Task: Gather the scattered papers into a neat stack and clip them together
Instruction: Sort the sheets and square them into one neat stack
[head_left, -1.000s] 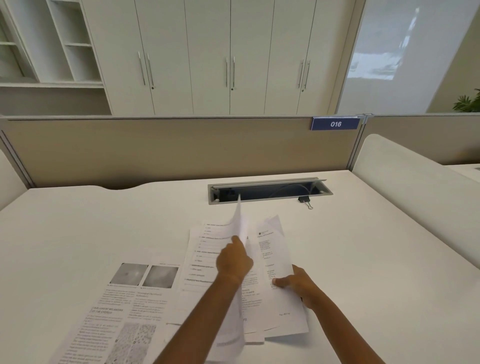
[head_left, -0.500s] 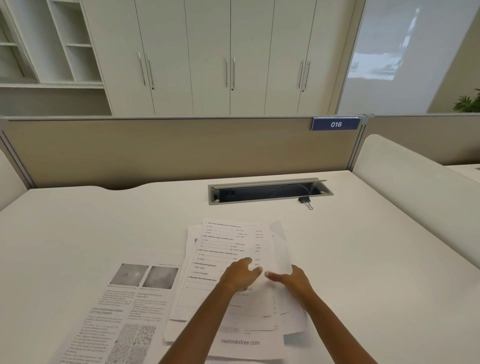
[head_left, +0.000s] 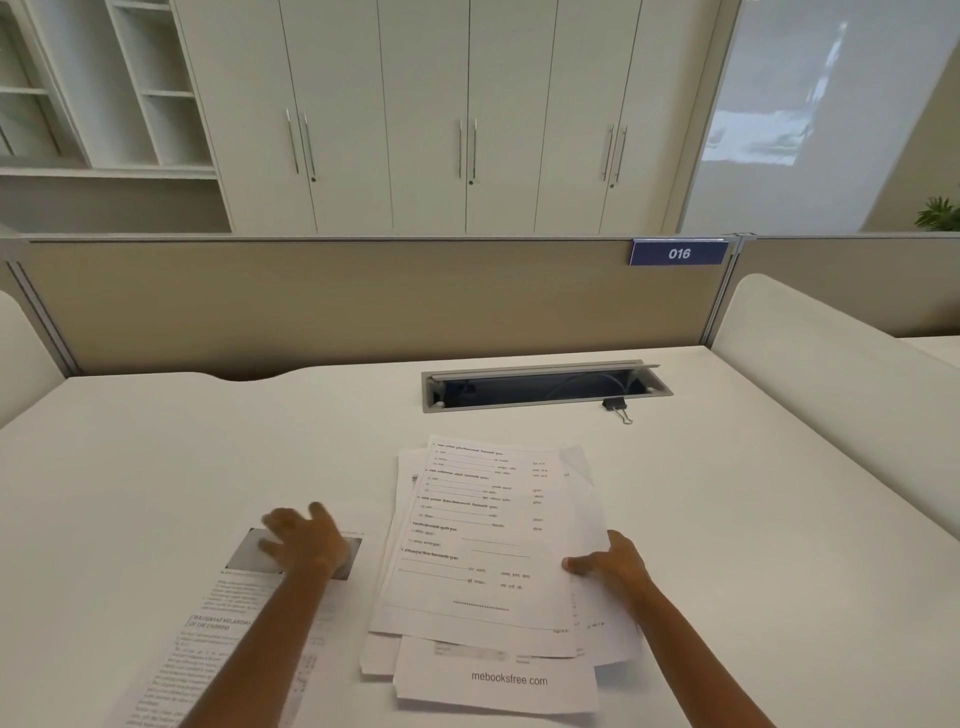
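A loose pile of printed papers (head_left: 483, 545) lies fanned on the white desk (head_left: 156, 467), its sheets out of line. My right hand (head_left: 608, 566) rests on the pile's right edge, thumb on the top sheet. A separate article sheet (head_left: 228, 629) with grey pictures lies to the left. My left hand (head_left: 304, 540), blurred, is spread over that sheet's top with fingers straight. A black binder clip (head_left: 617, 408) sits far back on the desk beside the cable tray.
An open cable tray (head_left: 540, 388) is sunk into the desk at the back. A beige partition (head_left: 363, 306) closes off the far side. A white curved divider (head_left: 831, 395) bounds the right side.
My left hand laid a lifted sheet flat on the pile, then moved left onto the article sheet. My right hand shifted slightly right along the pile's edge.
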